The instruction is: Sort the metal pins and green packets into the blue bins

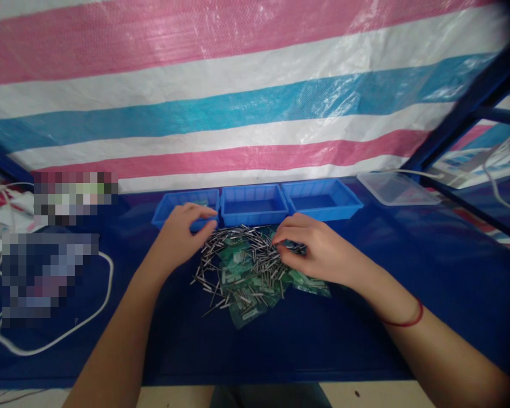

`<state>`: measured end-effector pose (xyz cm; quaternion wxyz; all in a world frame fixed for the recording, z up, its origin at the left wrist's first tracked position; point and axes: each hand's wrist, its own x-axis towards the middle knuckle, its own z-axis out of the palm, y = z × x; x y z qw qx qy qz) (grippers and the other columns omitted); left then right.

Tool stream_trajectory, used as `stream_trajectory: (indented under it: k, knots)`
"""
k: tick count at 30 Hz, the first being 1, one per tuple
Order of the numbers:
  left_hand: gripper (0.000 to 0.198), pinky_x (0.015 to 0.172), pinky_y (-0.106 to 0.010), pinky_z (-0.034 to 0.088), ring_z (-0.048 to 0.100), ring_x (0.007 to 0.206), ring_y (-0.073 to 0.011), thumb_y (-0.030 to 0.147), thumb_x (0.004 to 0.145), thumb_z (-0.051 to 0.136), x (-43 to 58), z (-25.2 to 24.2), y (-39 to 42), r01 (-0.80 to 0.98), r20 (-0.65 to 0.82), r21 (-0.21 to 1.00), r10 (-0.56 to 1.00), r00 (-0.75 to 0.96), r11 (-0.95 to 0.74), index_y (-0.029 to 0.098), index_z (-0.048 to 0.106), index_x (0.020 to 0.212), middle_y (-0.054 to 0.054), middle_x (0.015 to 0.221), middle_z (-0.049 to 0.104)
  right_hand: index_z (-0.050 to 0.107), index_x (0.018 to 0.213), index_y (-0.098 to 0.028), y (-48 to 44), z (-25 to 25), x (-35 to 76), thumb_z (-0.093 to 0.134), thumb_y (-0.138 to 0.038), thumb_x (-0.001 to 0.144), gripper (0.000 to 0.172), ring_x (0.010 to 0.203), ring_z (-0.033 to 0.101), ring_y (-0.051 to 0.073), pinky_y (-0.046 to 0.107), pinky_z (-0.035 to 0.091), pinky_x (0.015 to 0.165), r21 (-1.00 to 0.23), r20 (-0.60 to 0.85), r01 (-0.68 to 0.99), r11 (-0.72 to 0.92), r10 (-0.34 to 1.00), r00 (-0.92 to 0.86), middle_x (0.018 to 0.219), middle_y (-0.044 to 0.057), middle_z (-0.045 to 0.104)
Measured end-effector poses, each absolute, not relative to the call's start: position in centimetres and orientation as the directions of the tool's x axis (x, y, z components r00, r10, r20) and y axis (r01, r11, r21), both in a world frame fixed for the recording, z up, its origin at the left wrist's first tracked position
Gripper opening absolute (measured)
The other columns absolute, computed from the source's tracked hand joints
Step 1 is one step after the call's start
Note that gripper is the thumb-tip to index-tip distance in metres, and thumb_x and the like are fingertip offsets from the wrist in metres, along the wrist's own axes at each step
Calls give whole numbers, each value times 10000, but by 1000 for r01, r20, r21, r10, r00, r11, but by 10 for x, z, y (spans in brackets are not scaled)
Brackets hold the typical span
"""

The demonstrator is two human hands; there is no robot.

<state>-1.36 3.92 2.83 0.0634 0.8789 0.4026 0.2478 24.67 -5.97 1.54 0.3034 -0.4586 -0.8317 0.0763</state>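
Observation:
A pile of thin metal pins (267, 258) lies on the blue table (297, 345), mixed with small green plastic packets (238, 272). My left hand (185, 235) hovers at the front of the left blue bin (165, 207), thumb and fingers apart, with nothing seen between them. At the right side of the pile is my right hand (308, 246), its fingers bent close to the thumb; whatever they hold is too small to make out. Beside the left bin stand a middle blue bin (255, 216) and a right blue bin (323, 212). Something greenish shows inside the left bin.
A clear plastic lid (397, 188) lies right of the bins. On the left are a white cable (110, 283) and two blurred-out items. A striped plastic sheet (238, 119) hangs behind the table, with a dark blue frame post (459, 119) at the right.

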Motion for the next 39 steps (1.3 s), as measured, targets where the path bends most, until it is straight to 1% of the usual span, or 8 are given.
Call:
stream_trajectory:
  k: [4,13,16,21,25,30,35,39]
  knots:
    - [201,843,-337,411,555,883,-193,367,851,595,5,18,24,521,206,259,574,792,-813,200,677,927,-34,911,659,665,840,-168,-58,11,247,539,-124,793,142,810,567,180,331,446,742,-377,388,741,555,821,-418,809,56,640]
    - [228,737,-324,339,542,850,-190,281,951,451,15,17,12,596,181,10,588,788,-803,187,653,904,-42,902,651,641,780,-171,-60,11,240,511,-149,845,147,762,578,166,310,461,709,-372,492,725,579,786,-375,774,50,638]
    - [235,796,-332,368,567,891,-189,275,973,388,15,21,9,600,280,73,594,754,-796,166,596,962,-44,953,651,646,942,-167,-60,7,236,517,-163,860,153,859,601,181,329,484,789,-397,510,721,568,790,-341,907,68,660]
    - [227,783,-304,415,609,844,-165,248,984,356,18,24,2,519,388,141,530,754,-843,172,569,1004,-26,947,673,524,1257,-195,-61,3,229,532,-253,895,367,1015,602,183,328,494,865,-454,515,688,566,797,-316,1180,91,618]
    - [211,797,-297,442,626,850,-162,265,975,397,22,20,-4,455,420,199,495,760,-868,184,590,1007,-20,937,681,624,1056,-201,-63,3,223,525,-250,908,184,865,634,142,270,497,774,-499,527,637,588,789,-316,989,40,696]
    - [188,763,-234,472,642,853,-132,296,930,504,22,19,-2,432,424,433,602,676,-791,188,606,1045,-28,978,692,651,905,-194,-63,1,222,530,-283,899,150,584,552,99,233,435,546,-633,464,613,473,865,-189,803,9,692]
    - [170,696,-237,464,634,753,-127,289,914,509,21,20,1,465,403,539,699,590,-703,185,644,912,-6,847,699,643,938,-194,-62,-2,225,533,-344,893,192,655,586,129,258,459,591,-765,380,522,377,919,-106,838,29,688]
    - [200,665,-232,447,612,710,-118,331,905,515,21,20,1,457,324,626,744,585,-632,186,639,962,4,807,677,644,909,-191,-61,-2,225,540,-382,887,219,653,591,140,268,472,587,-855,319,415,311,946,-52,773,29,668]
